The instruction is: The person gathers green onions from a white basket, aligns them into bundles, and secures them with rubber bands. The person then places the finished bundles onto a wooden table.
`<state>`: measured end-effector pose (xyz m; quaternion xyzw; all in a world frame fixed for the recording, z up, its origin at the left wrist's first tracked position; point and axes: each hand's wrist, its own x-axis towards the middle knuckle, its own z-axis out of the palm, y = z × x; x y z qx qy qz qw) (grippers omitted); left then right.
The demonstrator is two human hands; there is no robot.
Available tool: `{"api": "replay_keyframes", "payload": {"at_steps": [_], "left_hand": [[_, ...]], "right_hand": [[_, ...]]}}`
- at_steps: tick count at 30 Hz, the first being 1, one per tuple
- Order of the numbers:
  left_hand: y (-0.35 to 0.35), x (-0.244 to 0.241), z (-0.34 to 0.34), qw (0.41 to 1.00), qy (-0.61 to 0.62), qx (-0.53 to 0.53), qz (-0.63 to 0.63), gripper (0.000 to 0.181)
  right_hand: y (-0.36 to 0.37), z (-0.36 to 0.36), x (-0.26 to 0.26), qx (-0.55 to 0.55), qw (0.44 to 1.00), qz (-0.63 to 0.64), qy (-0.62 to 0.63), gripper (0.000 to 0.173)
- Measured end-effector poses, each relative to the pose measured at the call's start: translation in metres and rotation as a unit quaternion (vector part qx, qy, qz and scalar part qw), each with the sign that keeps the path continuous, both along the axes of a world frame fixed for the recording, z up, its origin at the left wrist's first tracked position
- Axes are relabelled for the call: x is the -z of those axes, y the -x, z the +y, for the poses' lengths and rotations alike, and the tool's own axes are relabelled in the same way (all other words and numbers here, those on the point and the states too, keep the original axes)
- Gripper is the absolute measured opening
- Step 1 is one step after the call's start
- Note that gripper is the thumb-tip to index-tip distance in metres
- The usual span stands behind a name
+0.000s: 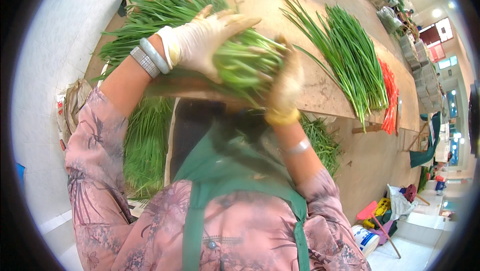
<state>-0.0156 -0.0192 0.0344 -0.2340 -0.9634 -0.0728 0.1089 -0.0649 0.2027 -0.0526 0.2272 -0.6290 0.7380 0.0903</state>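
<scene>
A large loose bunch of green garlic chives point(247, 59) lies over the wooden table's near edge, its pale stem ends toward the right and its leaves spread to the left. My left hand point(204, 44), in a thin whitish glove, spans the bunch near the stems with its fingers spread over it. At the stem ends is my right hand point(287, 79), in a yellowish glove, upright with its palm side toward the cut ends. Motion blurs it, so its finger grip is unclear. A neater bunch of chives point(354, 55) rests farther right on the table.
Red plastic ties point(389, 96) lie beside the right bunch on the wooden tabletop point(258, 4). More chives point(148, 147) stand below at left. Loose leaves point(322, 143) lie below at right. A white bucket point(365, 239) and red-headed broom point(367, 211) are at lower right.
</scene>
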Motion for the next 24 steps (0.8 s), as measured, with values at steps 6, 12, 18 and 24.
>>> {"api": "replay_keyframes", "payload": {"at_steps": [6,12,18,24], "left_hand": [[-0.007,-0.002,-0.025,0.996,0.012,-0.054,-0.063,0.139],[-0.006,-0.003,-0.021,0.995,0.001,-0.052,-0.090,0.143],[-0.007,-0.004,-0.050,0.987,-0.111,0.010,-0.113,0.145],[-0.029,-0.033,-0.062,0.829,-0.470,0.027,-0.301,0.097]], "right_hand": [[0.031,0.002,-0.020,-0.062,0.985,-0.136,0.083,0.072],[0.011,-0.018,-0.021,-0.071,0.981,-0.163,0.074,0.071],[0.023,-0.039,-0.028,-0.155,0.952,-0.257,0.053,0.054],[0.017,0.014,-0.065,-0.024,0.998,0.053,-0.014,0.034]]}}
